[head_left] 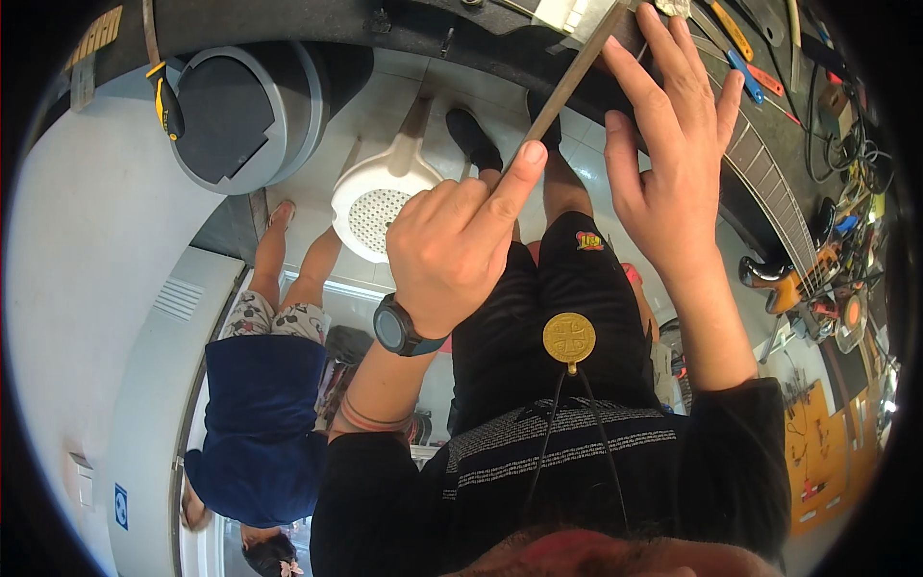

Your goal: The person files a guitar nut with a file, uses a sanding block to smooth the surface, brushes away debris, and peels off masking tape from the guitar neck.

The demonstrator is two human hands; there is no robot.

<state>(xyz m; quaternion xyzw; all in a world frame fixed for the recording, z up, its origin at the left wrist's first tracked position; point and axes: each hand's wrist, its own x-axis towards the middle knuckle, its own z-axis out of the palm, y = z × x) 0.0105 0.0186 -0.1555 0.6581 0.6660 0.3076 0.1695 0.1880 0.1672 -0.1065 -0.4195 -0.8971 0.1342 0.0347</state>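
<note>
The left hand [447,245] is wrapped around a long thin stick [575,85], which slants from that fist up to the edge of the workbench [317,24]. The right hand [673,159] is spread at the bench by the stick's far end, not clenched (can't tell if a fingertip's touching it). A yellow-handled tool [733,31] lies on the bench, with a white stool [370,223] on the floor near it.
</note>
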